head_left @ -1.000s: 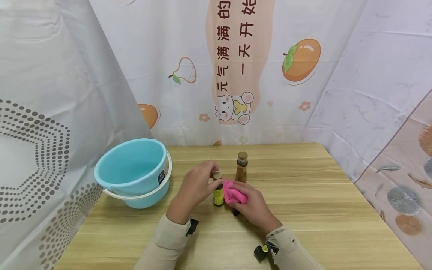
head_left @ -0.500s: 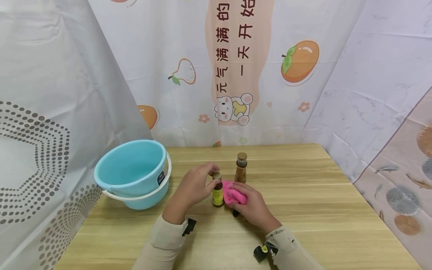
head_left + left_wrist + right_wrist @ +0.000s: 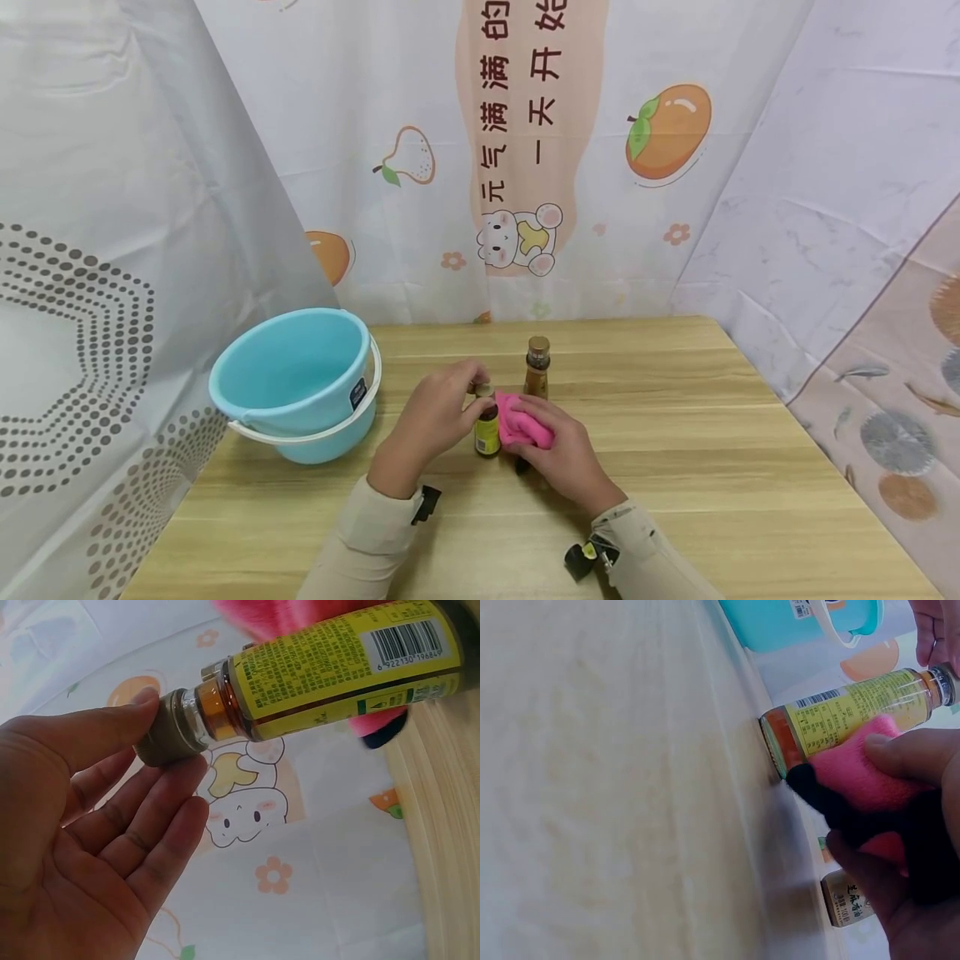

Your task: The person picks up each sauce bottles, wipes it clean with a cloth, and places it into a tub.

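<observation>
Where the right hand [image 3: 570, 456] grips it, pink cloth [image 3: 523, 426] is hidden.

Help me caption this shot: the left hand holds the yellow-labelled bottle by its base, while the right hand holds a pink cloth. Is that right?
Not quite: the place of the left-hand grip is wrong. The left wrist view shows the left hand holding the yellow-labelled bottle by its cap. The right hand does hold a pink cloth.
</observation>
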The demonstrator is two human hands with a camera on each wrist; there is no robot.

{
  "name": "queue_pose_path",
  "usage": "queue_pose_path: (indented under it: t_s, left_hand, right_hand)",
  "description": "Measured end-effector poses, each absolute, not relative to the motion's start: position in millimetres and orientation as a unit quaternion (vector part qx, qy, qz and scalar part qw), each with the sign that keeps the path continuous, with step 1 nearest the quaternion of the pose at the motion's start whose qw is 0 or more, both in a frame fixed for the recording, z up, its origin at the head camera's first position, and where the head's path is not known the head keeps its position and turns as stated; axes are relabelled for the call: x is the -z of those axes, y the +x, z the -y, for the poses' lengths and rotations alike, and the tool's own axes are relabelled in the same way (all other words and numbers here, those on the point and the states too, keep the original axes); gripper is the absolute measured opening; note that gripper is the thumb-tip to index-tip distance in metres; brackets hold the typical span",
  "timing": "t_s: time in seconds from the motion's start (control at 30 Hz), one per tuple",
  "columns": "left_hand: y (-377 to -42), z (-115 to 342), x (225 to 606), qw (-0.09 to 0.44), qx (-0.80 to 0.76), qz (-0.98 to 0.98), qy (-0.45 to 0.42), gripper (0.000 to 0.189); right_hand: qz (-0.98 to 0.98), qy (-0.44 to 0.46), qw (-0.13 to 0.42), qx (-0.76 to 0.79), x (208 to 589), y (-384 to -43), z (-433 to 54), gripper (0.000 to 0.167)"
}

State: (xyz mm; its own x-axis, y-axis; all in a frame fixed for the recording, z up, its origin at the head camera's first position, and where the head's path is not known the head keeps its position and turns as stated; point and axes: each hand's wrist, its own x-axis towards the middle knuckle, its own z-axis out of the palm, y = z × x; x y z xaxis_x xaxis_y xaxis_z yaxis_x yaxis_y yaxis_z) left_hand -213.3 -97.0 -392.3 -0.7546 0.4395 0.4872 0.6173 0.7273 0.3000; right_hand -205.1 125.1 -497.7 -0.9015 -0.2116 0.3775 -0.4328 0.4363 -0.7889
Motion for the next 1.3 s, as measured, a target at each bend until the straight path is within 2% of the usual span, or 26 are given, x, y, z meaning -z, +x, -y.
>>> queue_pose_path:
  t_s: [0.3,0.5,0.8,1.1,1.3]
  left_hand:
    - [-214,96,397,0.213,0.225,0.906,-0.287,0.025]
    - [-216,94,399,0.223,0.217,0.906,-0.286,0.026]
    - [-218,92,402,0.22,0.217,0.911,-0.273,0.026]
    - [-218,93,404,0.221,0.216,0.914,-0.262,0.025]
    - [-218,93,403,0.22,0.209,0.918,-0.256,0.026]
  right_hand:
    - [0.797,0.237,0.164,-0.531,497,-206,-126,0.064]
    - [0.775,0.247,0.175,-0.554,496,-206,-127,0.06]
    - [0.783,0.231,0.159,-0.555,497,-205,-126,0.06]
    - [0.833,0.189,0.101,-0.51,498,-205,-124,0.058]
    - [0.858,0.181,0.086,-0.473,501,-206,-124,0.056]
